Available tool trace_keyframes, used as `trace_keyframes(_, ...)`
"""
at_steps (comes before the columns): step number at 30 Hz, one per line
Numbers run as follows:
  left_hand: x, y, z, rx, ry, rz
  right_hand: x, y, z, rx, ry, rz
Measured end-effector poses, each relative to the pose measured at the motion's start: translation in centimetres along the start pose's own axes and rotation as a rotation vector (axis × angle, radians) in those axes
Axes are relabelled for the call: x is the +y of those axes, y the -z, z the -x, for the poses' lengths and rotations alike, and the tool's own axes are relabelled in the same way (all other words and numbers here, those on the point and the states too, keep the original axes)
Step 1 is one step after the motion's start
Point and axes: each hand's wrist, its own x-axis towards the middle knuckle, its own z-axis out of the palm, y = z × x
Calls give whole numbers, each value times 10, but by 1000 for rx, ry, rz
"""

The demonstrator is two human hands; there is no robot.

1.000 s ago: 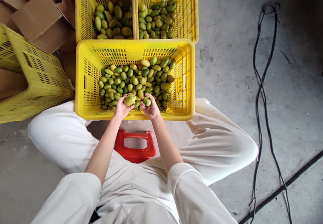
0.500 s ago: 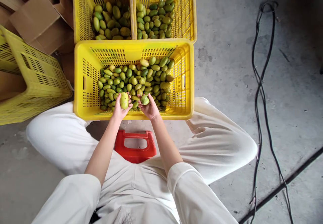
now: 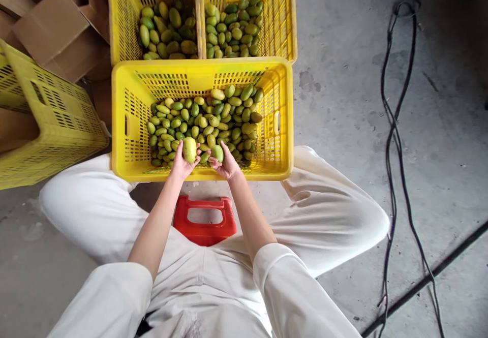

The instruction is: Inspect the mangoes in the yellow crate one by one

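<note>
A yellow-green oval fruit (image 3: 189, 150) rests in my left hand (image 3: 182, 165), whose fingers curl around it from below and the side. My right hand (image 3: 227, 165) grips a smaller, greener oval fruit (image 3: 217, 153) between thumb and fingers. Both hands hover over the near side of a yellow plastic crate (image 3: 202, 177), a short gap apart. Inside this crate lies a broad heap of green and yellowish oval fruits (image 3: 213, 119), of mixed sizes. My hands and the two held fruits hide a little of the heap's near edge.
Behind stand two more yellow crates, the back left crate (image 3: 125, 18) and the back right crate (image 3: 280, 12), both holding similar fruits. An empty-looking yellow crate (image 3: 68, 124) and cardboard boxes (image 3: 53, 28) are at left. A red plastic seat (image 3: 206, 234) lies below me; black cables (image 3: 394, 119) cross the floor.
Both fruits have turned within my hands, showing different sides. The right one now sits slightly further left and more upright. My arms have barely moved.
</note>
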Motion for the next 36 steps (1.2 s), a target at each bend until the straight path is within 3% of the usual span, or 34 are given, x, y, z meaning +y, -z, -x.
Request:
trace_keyframes(8, 1, -1, 4, -57, 19, -19, 2, -6, -1, 113, 162, 28)
trace_keyframes(20, 1, 4, 12, -56, -31, 82, 1, -5, 9, 70, 101, -33)
trace_keyframes(31, -4, 7, 14, -160, 30, -76, 5, -7, 12, 13, 217, 7)
trace_keyframes(36, -3, 2, 14, -183, 15, -68, 3, -10, 11, 27, 176, -18)
